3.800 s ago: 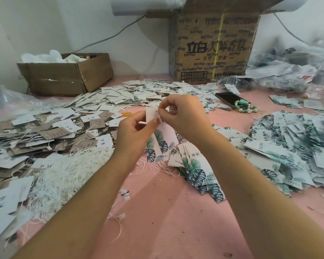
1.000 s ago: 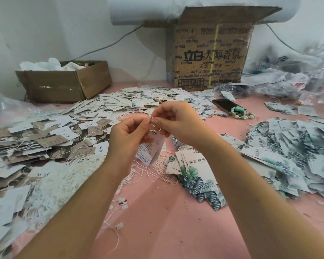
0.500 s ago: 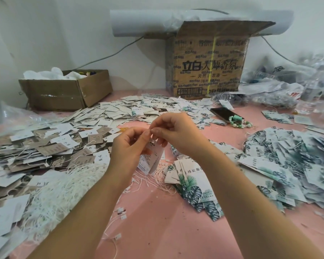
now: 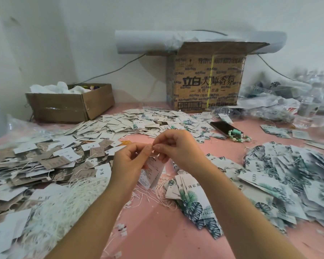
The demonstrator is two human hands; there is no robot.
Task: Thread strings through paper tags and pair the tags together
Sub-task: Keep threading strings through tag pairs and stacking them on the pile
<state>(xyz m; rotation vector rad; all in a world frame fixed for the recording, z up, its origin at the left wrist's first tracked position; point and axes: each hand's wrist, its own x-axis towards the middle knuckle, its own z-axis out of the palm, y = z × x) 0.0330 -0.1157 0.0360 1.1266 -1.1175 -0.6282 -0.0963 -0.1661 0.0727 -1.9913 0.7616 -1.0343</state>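
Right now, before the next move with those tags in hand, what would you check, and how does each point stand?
1. Left hand and right hand pinch the top of the held tags: ok.
2. Threading through the hole: cannot tell, fingertips hide it.
3. Two tags hanging together: ok, two layers show.
4. Loose strings piled beside the left arm: ok.
5. Leaf-print tags stacked below the right wrist: ok.
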